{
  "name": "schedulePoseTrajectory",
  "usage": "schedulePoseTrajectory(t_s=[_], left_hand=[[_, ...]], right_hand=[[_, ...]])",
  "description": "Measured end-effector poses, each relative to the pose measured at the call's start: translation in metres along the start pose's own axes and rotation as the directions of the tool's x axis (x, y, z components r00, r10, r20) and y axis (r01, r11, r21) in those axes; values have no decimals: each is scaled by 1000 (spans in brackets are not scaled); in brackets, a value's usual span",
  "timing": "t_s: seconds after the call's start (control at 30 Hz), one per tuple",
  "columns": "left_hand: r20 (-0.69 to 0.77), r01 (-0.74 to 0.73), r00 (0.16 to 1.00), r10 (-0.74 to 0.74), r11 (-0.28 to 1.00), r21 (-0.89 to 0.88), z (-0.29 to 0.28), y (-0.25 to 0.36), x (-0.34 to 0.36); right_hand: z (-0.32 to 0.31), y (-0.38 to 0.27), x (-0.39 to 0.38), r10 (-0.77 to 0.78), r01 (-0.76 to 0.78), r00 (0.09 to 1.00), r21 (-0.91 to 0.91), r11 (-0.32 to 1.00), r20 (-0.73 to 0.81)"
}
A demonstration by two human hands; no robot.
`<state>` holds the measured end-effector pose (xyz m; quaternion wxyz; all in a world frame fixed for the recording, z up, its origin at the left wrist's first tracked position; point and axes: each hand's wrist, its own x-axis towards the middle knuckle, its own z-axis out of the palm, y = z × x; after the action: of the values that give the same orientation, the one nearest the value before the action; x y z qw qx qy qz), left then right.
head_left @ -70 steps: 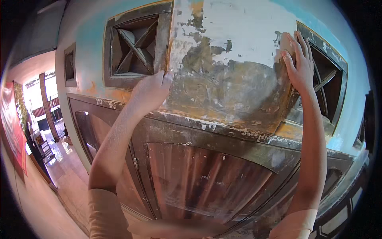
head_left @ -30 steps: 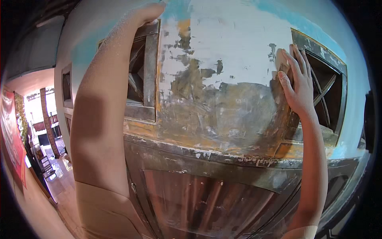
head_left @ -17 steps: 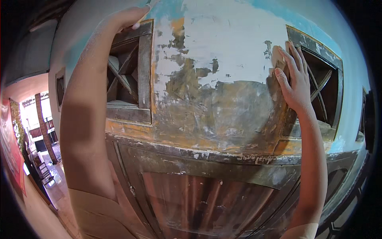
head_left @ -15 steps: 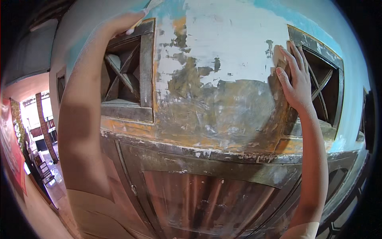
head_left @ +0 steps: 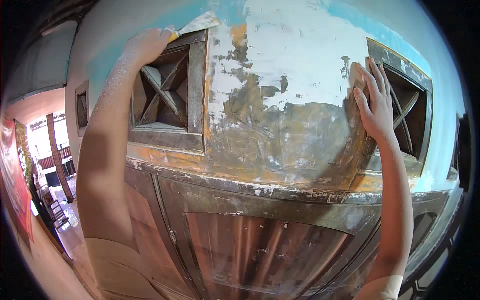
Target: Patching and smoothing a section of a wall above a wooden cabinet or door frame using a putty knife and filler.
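In my left hand is a putty knife with a yellowish handle, its pale, smeared blade above the top right corner of the left vent frame. My right hand rests with fingers spread against the wall beside the right vent frame. Between the two vents, white filler covers the upper wall over patchy grey-brown and orange. Both vents have dark crossed wooden slats, and blue paint runs along the top.
Below is a dark, worn wooden frame with reddish glass panes. At the far left are a smaller vent, a pink banner, an opening with a post, a chair and a tiled floor.
My left hand rose from beside the left vent to above it; lately it shifted slightly down, and the knife's blade has come into view. My right hand stays against the wall.
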<state>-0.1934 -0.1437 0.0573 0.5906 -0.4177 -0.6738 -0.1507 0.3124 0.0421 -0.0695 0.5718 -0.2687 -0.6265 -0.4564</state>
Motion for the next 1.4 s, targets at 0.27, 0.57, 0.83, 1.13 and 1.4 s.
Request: schedulePoseTrajectory(t_s=[0.27, 0.57, 0.83, 1.13, 1.4], left_hand=[[-112, -38, 993, 45, 998, 59, 9, -1, -9], [-138, -94, 987, 79, 990, -102, -20, 25, 2], [-111, -126, 988, 106, 974, -187, -51, 97, 7], [-173, -49, 983, 60, 997, 66, -24, 52, 42], [22, -115, 992, 121, 976, -186, -98, 122, 52]], right_hand=[[-3, 1, 0, -12, 13, 1000, 17, 1000, -20], [-1, 1, -1, -2, 2, 1000, -19, 1000, -5], [-1, 5, -4, -2, 1, 1000, -24, 1000, -10], [-1, 1, -3, -4, 5, 999, 25, 1000, -37], [2, 1, -4, 10, -10, 1000, -11, 1000, -10]])
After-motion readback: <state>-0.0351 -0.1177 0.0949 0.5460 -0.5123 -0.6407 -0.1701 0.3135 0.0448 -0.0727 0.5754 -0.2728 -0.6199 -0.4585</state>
